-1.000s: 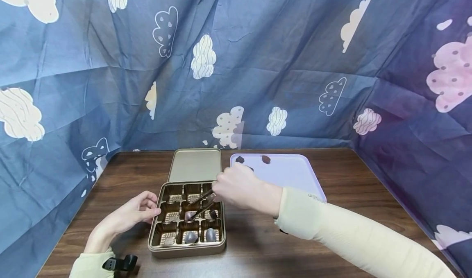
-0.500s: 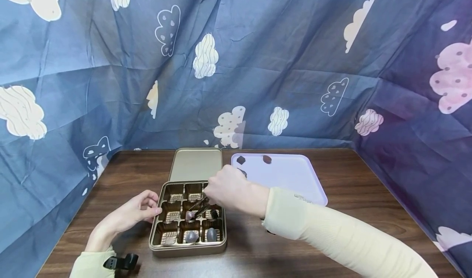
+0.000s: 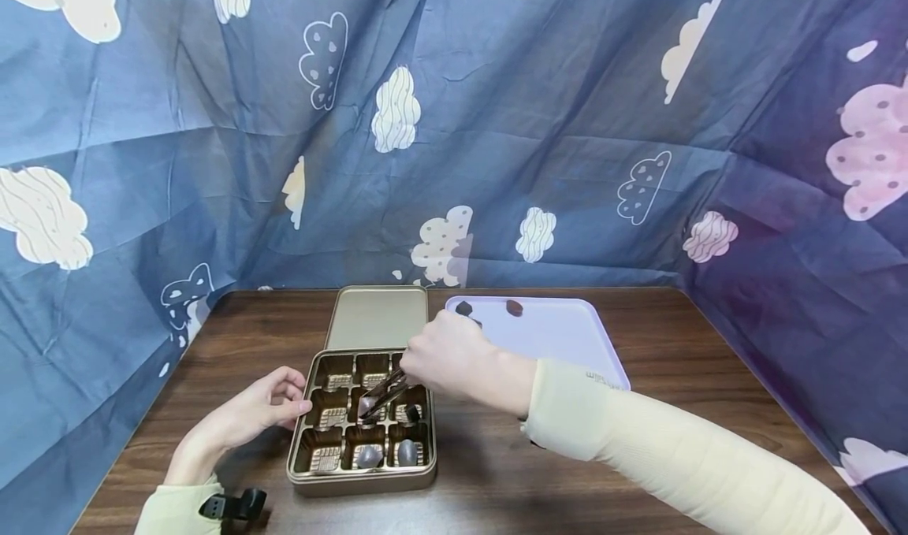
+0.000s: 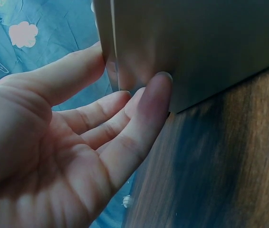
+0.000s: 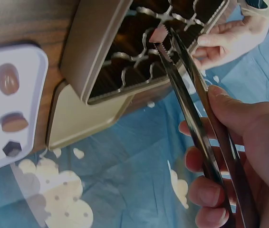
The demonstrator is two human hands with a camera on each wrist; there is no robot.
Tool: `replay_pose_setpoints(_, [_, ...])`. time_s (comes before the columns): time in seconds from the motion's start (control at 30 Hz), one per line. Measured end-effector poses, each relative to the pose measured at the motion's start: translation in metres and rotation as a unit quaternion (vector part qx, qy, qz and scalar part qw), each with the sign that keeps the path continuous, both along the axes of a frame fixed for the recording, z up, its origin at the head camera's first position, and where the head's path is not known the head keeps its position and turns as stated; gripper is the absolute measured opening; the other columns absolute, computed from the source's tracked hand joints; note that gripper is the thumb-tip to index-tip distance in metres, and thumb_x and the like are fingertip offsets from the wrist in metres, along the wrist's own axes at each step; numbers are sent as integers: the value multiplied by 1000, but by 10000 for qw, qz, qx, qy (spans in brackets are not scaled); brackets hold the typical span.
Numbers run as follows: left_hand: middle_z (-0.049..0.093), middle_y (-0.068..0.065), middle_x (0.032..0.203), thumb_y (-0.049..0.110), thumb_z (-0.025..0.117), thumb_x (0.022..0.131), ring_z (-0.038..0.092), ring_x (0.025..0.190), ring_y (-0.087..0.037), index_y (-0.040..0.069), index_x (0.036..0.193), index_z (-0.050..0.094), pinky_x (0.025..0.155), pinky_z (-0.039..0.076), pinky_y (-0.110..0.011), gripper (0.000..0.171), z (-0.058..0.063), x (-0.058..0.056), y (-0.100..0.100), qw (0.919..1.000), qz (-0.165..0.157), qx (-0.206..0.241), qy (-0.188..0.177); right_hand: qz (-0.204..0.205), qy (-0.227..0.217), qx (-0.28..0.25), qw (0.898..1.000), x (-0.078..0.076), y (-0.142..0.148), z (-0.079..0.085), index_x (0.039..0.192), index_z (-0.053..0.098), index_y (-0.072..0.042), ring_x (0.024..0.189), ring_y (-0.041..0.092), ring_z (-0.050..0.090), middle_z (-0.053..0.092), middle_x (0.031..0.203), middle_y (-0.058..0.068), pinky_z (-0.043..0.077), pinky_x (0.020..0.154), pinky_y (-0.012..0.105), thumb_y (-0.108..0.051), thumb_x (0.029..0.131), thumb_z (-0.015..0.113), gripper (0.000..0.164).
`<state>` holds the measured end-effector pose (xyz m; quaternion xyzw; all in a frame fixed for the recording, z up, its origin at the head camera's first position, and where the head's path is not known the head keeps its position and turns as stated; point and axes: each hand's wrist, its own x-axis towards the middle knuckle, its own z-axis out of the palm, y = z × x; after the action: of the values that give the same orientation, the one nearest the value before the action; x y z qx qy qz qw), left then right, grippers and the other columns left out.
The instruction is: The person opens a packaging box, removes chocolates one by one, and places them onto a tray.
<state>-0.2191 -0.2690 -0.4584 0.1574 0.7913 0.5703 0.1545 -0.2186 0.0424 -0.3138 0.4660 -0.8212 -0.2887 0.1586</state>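
In the head view my left hand [image 3: 266,405] rests at the left side of a gold-brown tin [image 3: 362,484], thumb on the rim. The left wrist view shows its fingertips touching the tin's outer wall. With my right hand [image 3: 454,358] I grip metal tongs [image 3: 386,393] that reach down into the middle compartment. A purplish chocolate [image 5: 159,34] lies at their serrated tips, which stand apart in the right wrist view; whether they pinch it I cannot tell. Two greyish chocolates [image 3: 369,457] sit in front compartments. A dark chocolate [image 3: 413,414] is in the middle-right one.
The tin's lid [image 3: 379,314] lies behind it. A pale lilac tray [image 3: 553,338] at the back right bears a dark chocolate [image 3: 464,308], a brown one [image 3: 514,308] and another brown one [image 5: 14,122]. A cloud-print cloth [image 3: 454,125] hangs around the wooden table [image 3: 511,480].
My right hand moved left and back a little to the right with the tongs. The purplish chocolate has shifted slightly toward the back of the middle compartment. My left hand stays at the tin.
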Motion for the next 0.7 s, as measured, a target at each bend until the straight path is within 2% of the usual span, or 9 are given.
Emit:
replay_pose_setpoints(0.13, [52, -12, 90, 7, 65, 93, 60, 79, -20, -11, 114, 39, 73, 57, -37, 38, 1, 1, 1, 10000, 20, -45, -1, -13, 31, -39, 10000, 3, 8, 13, 78, 71, -31, 57, 12, 58, 67, 76, -13, 48, 50, 31, -49, 91, 63, 24])
replay_pose_setpoints(0.23, [52, -12, 90, 7, 65, 93, 60, 79, -19, -10, 114, 40, 73, 57, -37, 37, 1, 1, 2, 10000, 24, -26, 2, 37, 48, -92, 9999, 4, 16, 23, 77, 69, -29, 56, 13, 58, 66, 75, -11, 47, 50, 31, -44, 91, 64, 21])
replay_pose_setpoints(0.33, [53, -12, 91, 7, 65, 93, 60, 80, -19, -10, 113, 40, 73, 57, -36, 36, 2, 2, 3, 10000, 6, -34, 33, -34, -95, -190, 9998, 3, 25, 35, 76, 66, -25, 54, 14, 55, 63, 71, -8, 45, 47, 31, -35, 80, 74, 13])
replay_pose_setpoints(0.47, [53, -12, 91, 6, 64, 93, 61, 80, -19, -10, 113, 40, 73, 57, -36, 35, 1, 3, 3, 10000, -33, 7, 26, -127, -100, -456, 9988, 0, 41, 55, 77, 65, -20, 49, 11, 48, 56, 64, -6, 40, 40, 29, -32, 81, 75, 15])
replay_pose_setpoints(0.57, [53, -12, 91, 6, 64, 93, 61, 79, -19, -10, 113, 40, 73, 57, -36, 35, 0, 3, 3, 10000, -26, 54, 5, -90, 158, -729, 9972, -6, 55, 70, 79, 66, -18, 46, 12, 43, 53, 62, -5, 37, 38, 30, -39, 91, 66, 25])
replay_pose_setpoints(0.7, [53, -11, 91, 7, 64, 93, 61, 79, -18, -10, 112, 40, 72, 57, -36, 35, 0, 3, 2, 10000, 0, 76, 14, -204, 296, -1082, 9935, -14, 76, 85, 78, 65, -15, 45, 14, 43, 54, 62, -4, 37, 36, 33, -44, 90, 67, 31])
